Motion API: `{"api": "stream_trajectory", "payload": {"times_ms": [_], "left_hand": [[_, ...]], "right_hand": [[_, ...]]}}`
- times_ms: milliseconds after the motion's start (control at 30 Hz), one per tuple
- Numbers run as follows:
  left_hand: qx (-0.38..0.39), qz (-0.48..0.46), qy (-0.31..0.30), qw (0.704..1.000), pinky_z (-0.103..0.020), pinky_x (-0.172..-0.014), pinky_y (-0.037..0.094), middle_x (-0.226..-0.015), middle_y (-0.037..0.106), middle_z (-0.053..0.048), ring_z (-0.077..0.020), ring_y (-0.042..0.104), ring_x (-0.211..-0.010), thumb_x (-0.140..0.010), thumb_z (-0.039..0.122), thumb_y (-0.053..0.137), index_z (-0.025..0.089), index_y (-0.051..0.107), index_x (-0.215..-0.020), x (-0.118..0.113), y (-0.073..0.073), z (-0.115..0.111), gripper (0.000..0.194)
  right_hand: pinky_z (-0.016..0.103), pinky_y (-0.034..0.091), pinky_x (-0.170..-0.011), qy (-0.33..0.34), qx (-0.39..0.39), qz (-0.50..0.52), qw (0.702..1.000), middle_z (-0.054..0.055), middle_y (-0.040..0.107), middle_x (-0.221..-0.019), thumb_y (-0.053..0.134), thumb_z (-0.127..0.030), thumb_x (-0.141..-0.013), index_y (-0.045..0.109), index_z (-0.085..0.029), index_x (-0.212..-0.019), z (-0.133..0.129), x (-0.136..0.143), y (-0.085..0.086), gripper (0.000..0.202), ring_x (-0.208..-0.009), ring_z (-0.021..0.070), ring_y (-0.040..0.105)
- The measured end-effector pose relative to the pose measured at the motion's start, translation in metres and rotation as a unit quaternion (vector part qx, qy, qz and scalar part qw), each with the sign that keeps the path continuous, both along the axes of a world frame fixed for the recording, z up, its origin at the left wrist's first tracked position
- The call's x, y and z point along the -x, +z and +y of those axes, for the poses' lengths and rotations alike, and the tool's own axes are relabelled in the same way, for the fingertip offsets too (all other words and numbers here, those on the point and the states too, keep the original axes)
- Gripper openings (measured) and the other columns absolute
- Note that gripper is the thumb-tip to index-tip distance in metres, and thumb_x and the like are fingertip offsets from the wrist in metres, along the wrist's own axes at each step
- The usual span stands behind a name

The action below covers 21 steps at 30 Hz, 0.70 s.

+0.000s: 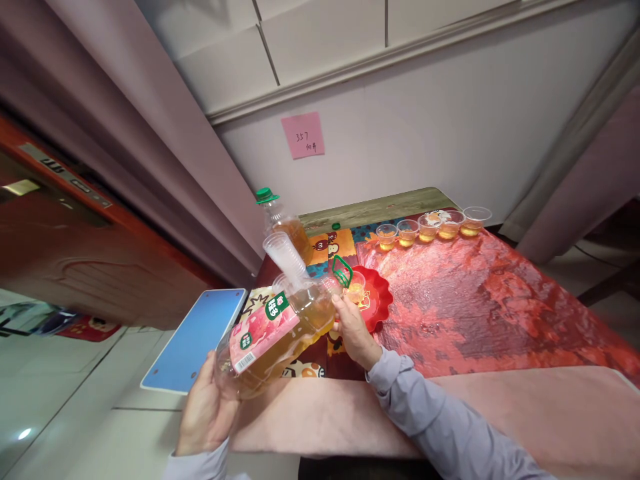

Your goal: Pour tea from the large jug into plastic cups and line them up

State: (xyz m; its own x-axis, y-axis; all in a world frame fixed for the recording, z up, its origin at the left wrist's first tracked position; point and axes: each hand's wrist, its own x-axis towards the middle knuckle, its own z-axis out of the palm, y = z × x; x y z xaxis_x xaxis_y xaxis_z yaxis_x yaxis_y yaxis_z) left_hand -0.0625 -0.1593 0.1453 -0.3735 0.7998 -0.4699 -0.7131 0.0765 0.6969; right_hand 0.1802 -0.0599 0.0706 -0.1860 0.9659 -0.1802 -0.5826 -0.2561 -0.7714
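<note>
A large clear bottle of yellow juice [280, 343] with a pink label lies tilted across my two hands, its neck pointing right. My left hand [207, 410] cups the bottle's base from below. Near the neck, my right hand [356, 330] grips the bottle; a green carry loop [343, 271] sticks up there. The mouth is over a clear plastic cup [357, 287] that stands in a red scalloped tray [384, 300]. Whether liquid is running out is hard to make out. Behind the bottle leans a stack of clear cups [285, 255].
A second juice bottle [293, 233] with a green cap stands at the back left. A loose green cap [336, 226] lies near the wall. Several cups with yellow liquid [429, 230] form a row at the back right. A blue board [193, 340] is beside the table's left edge.
</note>
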Motion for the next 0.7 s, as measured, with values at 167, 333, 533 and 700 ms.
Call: {"api": "stream_trajectory", "payload": {"times_ms": [167, 333, 533, 700], "left_hand": [[-0.016, -0.018, -0.012, 1.0, -0.054, -0.117, 0.055, -0.137, 0.076, -0.015, -0.0355, 0.076, -0.124, -0.11, 0.034, 0.05, 0.026, 0.034, -0.175, 0.0047, -0.0049, -0.0002, 0.068], [0.005, 0.014, -0.011, 1.0, -0.054, -0.117, 0.054, -0.137, 0.076, -0.015, -0.0361, 0.074, -0.125, -0.109, 0.031, 0.052, 0.025, 0.042, -0.173, 0.0042, -0.0044, -0.0003, 0.065], [-0.002, 0.015, 0.002, 1.0, -0.052, -0.113, 0.058, -0.133, 0.078, -0.016, -0.0354, 0.077, -0.119, -0.109, 0.031, 0.053, 0.023, 0.046, -0.171, 0.0052, -0.0043, -0.0012, 0.062], [-0.014, -0.011, -0.017, 1.0, -0.053, -0.117, 0.054, -0.137, 0.075, -0.014, -0.0358, 0.073, -0.127, -0.11, 0.033, 0.052, 0.026, 0.04, -0.173, 0.01, -0.009, -0.0024, 0.065]], "right_hand": [[0.022, 0.035, -0.045, -0.002, 0.012, 0.007, 1.0, -0.005, 0.064, -0.076, 0.078, -0.075, -0.081, 0.063, -0.027, -0.115, -0.0002, -0.0003, 0.0009, 0.061, -0.055, 0.0116, 0.056], [0.021, 0.037, -0.047, -0.001, 0.011, 0.011, 1.0, -0.005, 0.064, -0.078, 0.077, -0.072, -0.083, 0.064, -0.027, -0.113, -0.0015, -0.001, 0.0024, 0.056, -0.058, 0.0117, 0.057], [0.022, 0.035, -0.048, 0.0, 0.016, 0.015, 1.0, -0.004, 0.065, -0.082, 0.079, -0.072, -0.082, 0.065, -0.026, -0.11, -0.0019, -0.0019, 0.004, 0.055, -0.062, 0.0115, 0.056], [0.022, 0.035, -0.048, -0.002, 0.007, 0.012, 1.0, -0.004, 0.065, -0.081, 0.077, -0.071, -0.083, 0.065, -0.026, -0.108, -0.0023, -0.0022, 0.0043, 0.053, -0.061, 0.012, 0.056]]}}
